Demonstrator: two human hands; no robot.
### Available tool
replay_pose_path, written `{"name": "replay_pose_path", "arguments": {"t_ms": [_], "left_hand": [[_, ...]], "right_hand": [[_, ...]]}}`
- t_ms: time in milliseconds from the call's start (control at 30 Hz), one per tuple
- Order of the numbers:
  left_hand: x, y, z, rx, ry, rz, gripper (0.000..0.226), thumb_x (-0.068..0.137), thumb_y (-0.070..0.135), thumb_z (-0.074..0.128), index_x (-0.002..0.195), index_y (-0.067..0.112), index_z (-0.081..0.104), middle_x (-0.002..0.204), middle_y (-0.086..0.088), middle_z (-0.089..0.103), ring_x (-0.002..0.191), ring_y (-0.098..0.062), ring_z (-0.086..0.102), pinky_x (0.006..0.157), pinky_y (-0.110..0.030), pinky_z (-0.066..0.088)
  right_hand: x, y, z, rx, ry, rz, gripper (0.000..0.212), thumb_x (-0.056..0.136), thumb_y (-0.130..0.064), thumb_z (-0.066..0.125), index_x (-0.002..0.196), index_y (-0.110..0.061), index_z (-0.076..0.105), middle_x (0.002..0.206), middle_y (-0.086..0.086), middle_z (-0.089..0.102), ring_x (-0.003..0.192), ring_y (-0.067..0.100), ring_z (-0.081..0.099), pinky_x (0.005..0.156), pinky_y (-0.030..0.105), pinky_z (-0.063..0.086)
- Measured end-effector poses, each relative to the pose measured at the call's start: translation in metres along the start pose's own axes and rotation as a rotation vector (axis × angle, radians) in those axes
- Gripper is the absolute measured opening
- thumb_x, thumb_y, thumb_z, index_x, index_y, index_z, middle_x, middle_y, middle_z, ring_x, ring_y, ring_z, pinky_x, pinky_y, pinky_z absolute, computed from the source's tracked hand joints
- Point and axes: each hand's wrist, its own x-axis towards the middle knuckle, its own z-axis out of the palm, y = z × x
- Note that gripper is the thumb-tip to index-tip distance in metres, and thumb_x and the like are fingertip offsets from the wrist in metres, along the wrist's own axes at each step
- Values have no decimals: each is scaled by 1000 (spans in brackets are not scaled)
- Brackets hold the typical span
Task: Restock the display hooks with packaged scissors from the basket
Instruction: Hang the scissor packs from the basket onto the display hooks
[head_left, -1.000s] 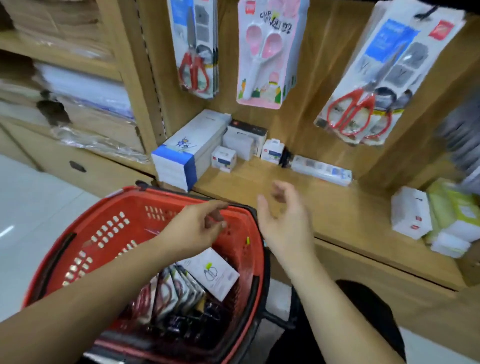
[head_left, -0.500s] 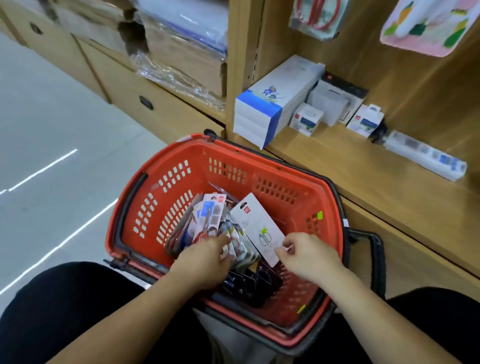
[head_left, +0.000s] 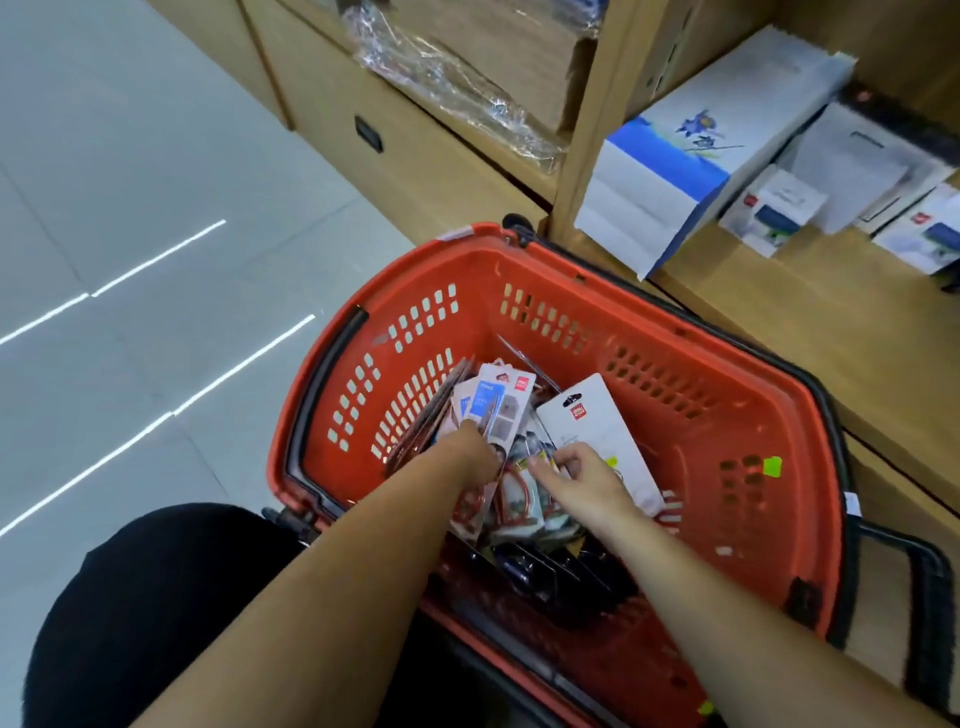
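From the head camera, looking straight down, both my hands are inside the red basket (head_left: 701, 441), which stands on the floor against the wooden shelf (head_left: 779, 322). The packs of scissors (head_left: 496, 410) stand on edge in a loose bunch at the near middle of the basket, with a white pack (head_left: 592, 431) leaning at their right.

My left hand (head_left: 475, 454) is pushed in among the blue-carded packs. Its fingers are hidden between the cards, so I cannot tell whether they grip one.

My right hand (head_left: 582, 480) sits just beside it. The fingers (head_left: 563, 460) are bent and narrow, with the tips on the top edges next to the white pack. Whether they have really pinched a card, I cannot tell.

To do this well, I think I should use the left hand to spread the bunch and hold it back. The right can then take one pack by its top edge, near the hanging hole, and draw it straight up so the red handles don't snag a neighbour.

The display hooks are out of sight above, so I will have to look up before hanging it.
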Motion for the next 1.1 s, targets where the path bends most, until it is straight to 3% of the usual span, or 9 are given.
{"name": "replay_pose_path", "arguments": {"t_ms": [100,167,267,400,633,767,900,967,1100], "left_hand": [[11,-1,8,89,-123,-44,70,108,31,39,165,10,3,154,-32,41,130,-45,55,108,-53,48],[14,-1,6,71,-143,-29,67,109,33,37,164,12,6,157,-30,38,129,-44,56,104,-51,51],[9,1,1,-29,-200,-15,64,110,27,39,165,16,7,159,-26,36,113,-38,63,80,-42,60],[-6,7,-4,-81,-250,-20,66,108,19,44,163,23,8,159,-29,33,103,-40,69,77,-46,66],[-40,16,-20,-53,-228,100,31,111,21,42,140,12,41,130,-18,64,105,-39,71,88,-51,62],[-64,20,-33,-48,-90,110,69,105,53,51,158,15,30,149,-11,52,128,-32,57,101,-34,47],[-95,25,-38,-416,-155,149,84,88,79,59,146,17,55,125,4,72,110,-18,71,103,-31,52],[-116,35,-40,-623,-238,198,64,90,74,61,131,26,69,110,3,80,103,-20,75,100,-38,57],[-162,57,-39,-921,-265,368,20,102,45,60,101,43,80,101,6,82,95,-19,77,95,-40,56]], "right_hand": [[16,-4,4,64,64,41,65,82,-65,80,121,-23,51,123,0,61,112,19,60,97,36,50],[23,-8,3,83,37,68,75,75,-66,86,122,-21,48,120,0,60,112,21,60,100,39,51],[26,-15,2,78,-41,68,97,57,-77,88,123,-24,41,120,-2,58,113,22,60,103,43,52],[22,-13,7,35,-91,37,83,77,-65,84,129,-32,29,132,1,49,118,24,57,104,42,49],[3,-5,0,93,-8,-100,76,65,-62,79,124,-61,32,126,-2,67,99,20,71,95,47,59],[-20,-13,-17,235,-18,-215,48,86,-30,80,120,-55,56,125,-28,67,121,0,62,109,44,53],[-52,-27,-46,459,-29,-208,45,81,-33,84,122,-43,68,126,-9,76,119,19,72,109,54,54],[-71,-35,-65,494,-31,-219,61,73,-46,87,129,-46,64,120,1,79,109,26,77,103,58,57],[-104,-45,-100,616,17,-299,78,96,-23,78,160,-34,36,124,4,76,100,22,80,89,46,63]]}}
